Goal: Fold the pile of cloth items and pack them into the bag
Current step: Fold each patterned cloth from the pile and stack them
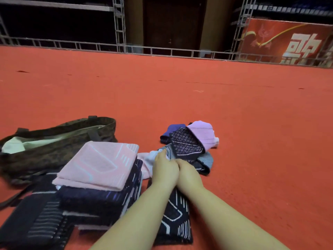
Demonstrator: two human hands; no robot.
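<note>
My grip: both my left hand [164,170] and right hand [187,171] curl together at the unfolded pile [189,147], which lies just ahead; the bag [59,141] sits far left.

Fingertips of both the left hand [164,167] and the right hand [187,171] are buried in the unfolded cloth pile [187,150], so the grip can't be told. Left of that pile, the bag [54,141] is cut by the frame edge, its inside mostly hidden. The folded stack [97,179] nearer the pile hides its lower layers; the bottom edge crops it.
</note>
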